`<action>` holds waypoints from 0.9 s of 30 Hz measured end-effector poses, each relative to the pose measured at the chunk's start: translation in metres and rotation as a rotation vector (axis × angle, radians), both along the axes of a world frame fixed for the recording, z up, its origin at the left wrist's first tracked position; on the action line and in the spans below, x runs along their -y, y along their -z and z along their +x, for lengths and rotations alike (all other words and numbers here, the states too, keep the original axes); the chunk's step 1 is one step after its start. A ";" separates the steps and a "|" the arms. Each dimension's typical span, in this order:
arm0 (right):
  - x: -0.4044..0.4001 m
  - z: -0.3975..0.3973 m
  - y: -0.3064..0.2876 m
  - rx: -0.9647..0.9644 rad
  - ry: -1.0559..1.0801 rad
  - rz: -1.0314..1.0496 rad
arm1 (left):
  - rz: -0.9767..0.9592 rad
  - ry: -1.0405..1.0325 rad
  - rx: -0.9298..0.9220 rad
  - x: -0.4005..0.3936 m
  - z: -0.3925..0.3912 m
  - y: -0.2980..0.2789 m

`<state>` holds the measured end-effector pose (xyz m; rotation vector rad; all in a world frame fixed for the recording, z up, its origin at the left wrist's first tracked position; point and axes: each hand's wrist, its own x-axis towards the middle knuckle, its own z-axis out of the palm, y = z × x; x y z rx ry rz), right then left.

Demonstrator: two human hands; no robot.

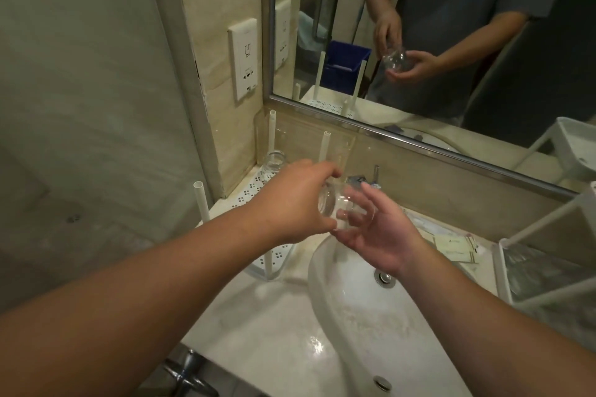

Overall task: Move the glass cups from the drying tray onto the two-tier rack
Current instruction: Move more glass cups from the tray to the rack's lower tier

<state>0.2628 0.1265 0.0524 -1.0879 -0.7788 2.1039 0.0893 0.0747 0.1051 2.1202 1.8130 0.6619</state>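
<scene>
Left hand (290, 203) fingers grasp the glass cup (345, 208) from above; right hand (377, 235) fingers spread loose beneath it.

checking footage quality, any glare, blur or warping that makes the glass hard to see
Head view: dim, warm light; wide-angle bending along the mirror frame; glare on the wet counter; the glass cup between left hand and right hand is soft, nearly see-through.
</scene>
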 end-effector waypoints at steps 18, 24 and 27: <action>0.036 0.008 -0.054 1.061 -0.108 1.107 | -0.071 -0.110 0.239 0.018 0.034 0.049; 0.048 0.023 -0.052 1.212 -0.192 1.127 | -0.227 -0.120 0.702 0.030 0.061 0.065; 0.053 0.036 -0.052 1.260 -0.192 1.135 | -0.543 -0.232 1.616 0.025 0.083 0.059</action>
